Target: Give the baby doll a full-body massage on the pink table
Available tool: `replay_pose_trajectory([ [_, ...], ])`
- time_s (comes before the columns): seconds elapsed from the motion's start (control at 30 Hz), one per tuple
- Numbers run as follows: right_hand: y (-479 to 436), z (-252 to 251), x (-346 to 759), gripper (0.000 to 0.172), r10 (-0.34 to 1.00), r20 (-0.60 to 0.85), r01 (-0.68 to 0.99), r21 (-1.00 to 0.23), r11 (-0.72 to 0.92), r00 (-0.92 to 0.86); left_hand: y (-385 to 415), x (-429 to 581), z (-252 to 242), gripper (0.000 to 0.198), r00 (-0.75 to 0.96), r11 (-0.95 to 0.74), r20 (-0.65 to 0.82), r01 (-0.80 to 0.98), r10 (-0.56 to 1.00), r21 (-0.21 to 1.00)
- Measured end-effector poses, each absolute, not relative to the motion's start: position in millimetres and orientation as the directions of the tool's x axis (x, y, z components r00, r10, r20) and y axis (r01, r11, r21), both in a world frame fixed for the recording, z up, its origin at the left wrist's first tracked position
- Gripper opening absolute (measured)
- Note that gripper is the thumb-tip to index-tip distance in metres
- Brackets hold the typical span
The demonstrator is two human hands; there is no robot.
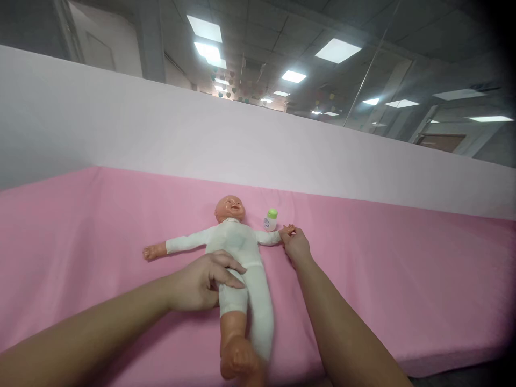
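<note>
A baby doll [237, 239] in a white cloth suit lies on its back with both arms spread. My left hand [205, 282] is wrapped round the doll's upper leg, on the left of the view, with its fingers across the front of the thigh. At the other side, my right hand [296, 246] pinches the doll's small hand at the end of its outstretched arm. The doll's nearer bare foot points toward me, low in the view. A small bottle [271, 220] with a green cap stands just beyond that arm, close to my right hand.
A pink sheet [374, 279] covers the surface under the doll. Behind it runs a low white wall [262, 142], with glass above that shows ceiling lights. The surface's front edge shows at the lower right.
</note>
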State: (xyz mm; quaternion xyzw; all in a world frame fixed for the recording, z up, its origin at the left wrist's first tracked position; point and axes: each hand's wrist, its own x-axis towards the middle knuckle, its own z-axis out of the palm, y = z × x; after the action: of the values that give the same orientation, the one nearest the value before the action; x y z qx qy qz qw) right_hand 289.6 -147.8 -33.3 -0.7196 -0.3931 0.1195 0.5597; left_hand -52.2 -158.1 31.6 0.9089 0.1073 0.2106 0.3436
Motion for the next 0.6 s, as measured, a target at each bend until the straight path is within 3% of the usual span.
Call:
replay_pose_trajectory([
  [0.1,-154,-21,271,0.060,0.702,0.341,0.485,-0.874,-0.008,0.625,-148,-52,26,0.037,0.817,-0.743,0.398,0.055,0.418,0.667],
  [0.2,-160,-12,244,0.056,0.694,0.519,0.590,-0.790,0.166,0.500,-132,-55,21,0.037,0.692,-0.720,0.451,0.145,0.564,0.678],
  [0.3,-161,-11,218,0.049,0.701,0.680,0.763,-0.565,0.313,0.216,-115,-60,17,0.035,0.571,-0.594,0.392,0.219,0.721,0.774],
  [0.37,-160,-14,207,0.051,0.730,0.683,0.852,-0.381,0.360,-0.003,-106,-61,14,0.034,0.537,-0.493,0.328,0.197,0.778,0.847],
  [0.43,-161,-16,201,0.055,0.771,0.626,0.888,-0.280,0.364,-0.119,-100,-61,10,0.036,0.530,-0.443,0.301,0.162,0.793,0.882],
  [0.5,-162,-16,199,0.055,0.806,0.581,0.896,-0.292,0.335,-0.112,-97,-61,8,0.038,0.524,-0.441,0.309,0.144,0.793,0.886],
  [0.6,-164,-12,203,0.047,0.832,0.555,0.858,-0.412,0.305,-0.029,-101,-60,10,0.036,0.514,-0.458,0.320,0.165,0.796,0.874],
])
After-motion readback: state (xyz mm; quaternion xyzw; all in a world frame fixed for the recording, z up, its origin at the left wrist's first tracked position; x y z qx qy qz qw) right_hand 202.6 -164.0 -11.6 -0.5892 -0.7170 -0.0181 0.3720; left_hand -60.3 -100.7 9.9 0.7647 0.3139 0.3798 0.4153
